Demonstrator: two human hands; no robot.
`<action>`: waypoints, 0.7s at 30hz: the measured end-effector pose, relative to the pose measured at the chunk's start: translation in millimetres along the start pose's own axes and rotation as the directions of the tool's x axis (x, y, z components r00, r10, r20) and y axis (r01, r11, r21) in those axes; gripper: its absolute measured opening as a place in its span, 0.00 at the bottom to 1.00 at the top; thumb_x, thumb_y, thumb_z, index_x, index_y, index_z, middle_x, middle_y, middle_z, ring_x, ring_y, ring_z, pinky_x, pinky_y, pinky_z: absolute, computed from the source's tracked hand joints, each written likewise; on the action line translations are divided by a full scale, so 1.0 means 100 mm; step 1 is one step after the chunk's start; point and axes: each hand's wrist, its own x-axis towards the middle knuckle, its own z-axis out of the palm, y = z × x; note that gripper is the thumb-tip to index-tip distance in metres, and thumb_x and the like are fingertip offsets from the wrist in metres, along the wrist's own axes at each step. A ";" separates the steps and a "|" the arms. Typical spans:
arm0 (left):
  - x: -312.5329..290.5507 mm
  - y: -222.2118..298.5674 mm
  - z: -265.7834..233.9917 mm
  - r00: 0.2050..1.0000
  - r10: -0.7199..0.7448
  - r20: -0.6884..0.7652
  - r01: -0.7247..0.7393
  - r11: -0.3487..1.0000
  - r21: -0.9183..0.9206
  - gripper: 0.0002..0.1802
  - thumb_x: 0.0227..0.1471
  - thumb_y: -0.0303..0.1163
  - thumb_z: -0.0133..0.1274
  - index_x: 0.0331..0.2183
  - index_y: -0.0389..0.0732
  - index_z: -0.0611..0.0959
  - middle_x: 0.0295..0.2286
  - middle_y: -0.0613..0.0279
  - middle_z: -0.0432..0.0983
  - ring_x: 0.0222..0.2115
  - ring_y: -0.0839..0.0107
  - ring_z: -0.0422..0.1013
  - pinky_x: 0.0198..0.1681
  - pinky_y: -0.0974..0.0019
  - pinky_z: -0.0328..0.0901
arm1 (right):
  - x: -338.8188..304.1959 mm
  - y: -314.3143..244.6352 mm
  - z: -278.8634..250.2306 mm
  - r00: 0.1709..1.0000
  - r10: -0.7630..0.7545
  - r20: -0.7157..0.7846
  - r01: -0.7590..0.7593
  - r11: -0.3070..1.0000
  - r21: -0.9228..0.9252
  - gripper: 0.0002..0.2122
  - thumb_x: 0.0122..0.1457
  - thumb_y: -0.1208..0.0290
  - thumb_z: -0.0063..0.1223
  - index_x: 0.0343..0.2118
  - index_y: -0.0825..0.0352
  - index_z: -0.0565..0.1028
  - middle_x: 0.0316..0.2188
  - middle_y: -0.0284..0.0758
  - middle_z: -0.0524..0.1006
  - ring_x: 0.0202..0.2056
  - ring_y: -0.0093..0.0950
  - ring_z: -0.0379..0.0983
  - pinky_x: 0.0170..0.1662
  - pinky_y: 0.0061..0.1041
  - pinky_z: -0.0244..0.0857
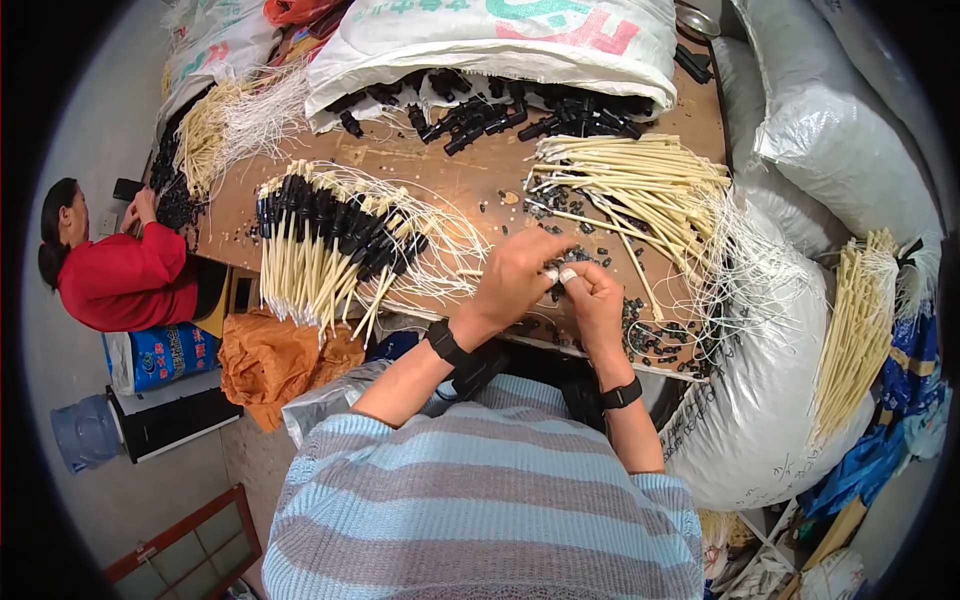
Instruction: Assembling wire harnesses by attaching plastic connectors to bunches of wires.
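My left hand (512, 272) and my right hand (598, 306) meet over the table's near edge, fingertips pinched close together. White wraps show on both thumbs. Whatever they pinch is too small and covered to make out. Under and around them lie scattered small black pieces (655, 345). Left of my hands is a row of cream tubes fitted with black connectors (318, 235), thin white cords trailing from them. To the right, a heap of plain cream tubes (630, 180) lies with white cords (745, 250) spilling off the table's right side.
At the back, a white woven sack (420, 50) spills black connectors (490, 115) onto the brown table (440, 175). Bulging white sacks (770, 390) crowd the right side, one beneath a tied bundle of cream tubes (855, 330). A person in red (130, 265) works at the far left.
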 end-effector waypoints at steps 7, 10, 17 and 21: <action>-0.08 -0.13 -0.06 0.903 -0.399 0.159 0.425 0.884 -0.193 0.12 0.37 0.20 0.55 0.31 0.34 0.83 0.25 0.62 0.75 0.23 0.78 0.69 0.26 0.75 0.63 | -0.10 -0.02 0.02 0.904 -0.423 0.055 0.366 0.702 -0.612 0.05 0.53 0.76 0.55 0.32 0.69 0.77 0.16 0.20 0.72 0.16 0.11 0.61 0.20 0.15 0.51; -0.08 -0.11 -0.08 0.955 -0.279 0.097 0.290 0.949 -0.125 0.16 0.35 0.22 0.55 0.33 0.38 0.82 0.26 0.56 0.77 0.26 0.65 0.75 0.29 0.68 0.68 | -0.13 -0.05 0.00 0.968 -0.251 0.018 0.236 0.880 -0.412 0.05 0.54 0.75 0.56 0.32 0.70 0.78 0.18 0.22 0.74 0.16 0.12 0.61 0.19 0.15 0.51; -0.11 -0.08 -0.08 0.945 -0.004 0.328 0.038 0.994 -0.098 0.25 0.37 0.25 0.54 0.43 0.41 0.78 0.35 0.50 0.78 0.34 0.51 0.74 0.39 0.56 0.70 | -0.15 -0.27 -0.17 0.989 0.078 0.122 -0.131 0.839 0.528 0.08 0.57 0.78 0.53 0.39 0.72 0.76 0.23 0.25 0.73 0.16 0.09 0.55 0.19 0.11 0.46; -0.03 -0.05 -0.24 0.816 -0.205 0.541 0.304 0.947 -0.099 0.21 0.39 0.25 0.49 0.41 0.38 0.80 0.22 0.54 0.75 0.20 0.65 0.71 0.28 0.64 0.66 | -0.16 -0.27 -0.20 0.999 -0.021 0.029 0.014 0.978 0.206 0.09 0.55 0.79 0.54 0.40 0.70 0.77 0.24 0.29 0.77 0.18 0.12 0.63 0.19 0.14 0.53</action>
